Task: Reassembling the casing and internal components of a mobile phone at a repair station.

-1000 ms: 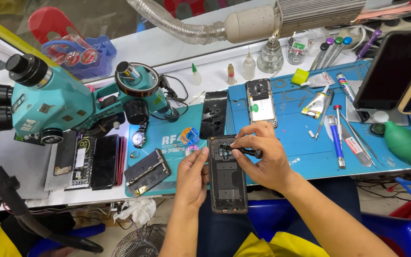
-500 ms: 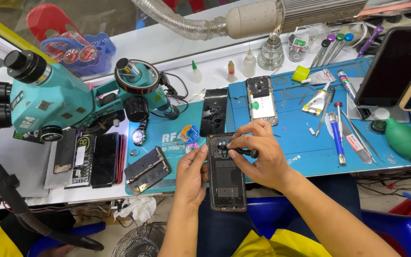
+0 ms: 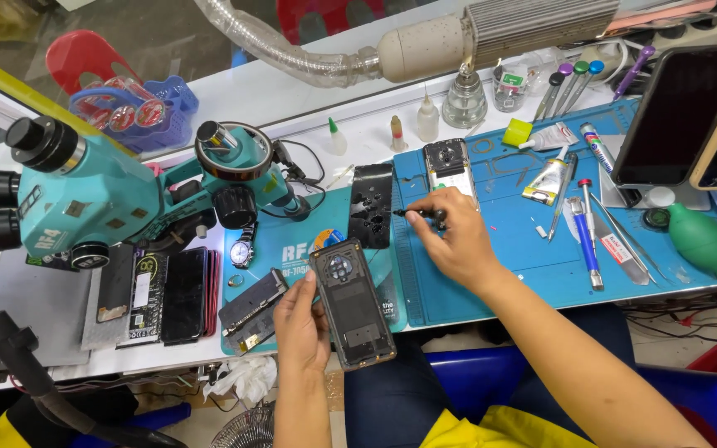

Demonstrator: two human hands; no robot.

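Observation:
My left hand (image 3: 302,311) holds an opened dark phone (image 3: 352,303) by its left edge, its back off and the round camera ring showing, over the front edge of the teal mat (image 3: 292,245). My right hand (image 3: 451,236) is up and to the right of the phone, over the blue mat (image 3: 508,265), pinching a small black screwdriver (image 3: 415,214) that points left. Another opened phone (image 3: 450,164) lies just beyond that hand, and a black back cover (image 3: 372,205) lies to its left.
A teal microscope (image 3: 85,195) stands at left, with several phones and parts (image 3: 159,294) below it. Tweezers, tubes and screwdrivers (image 3: 578,224) lie on the blue mat's right part. A green air blower (image 3: 701,241), dark screens (image 3: 678,116), small bottles (image 3: 429,120) and a fume hose (image 3: 309,58) are behind.
My right hand has lifted off the phone and moved up and right with the screwdriver. The left hand still holds the phone, which has tilted slightly and shifted left.

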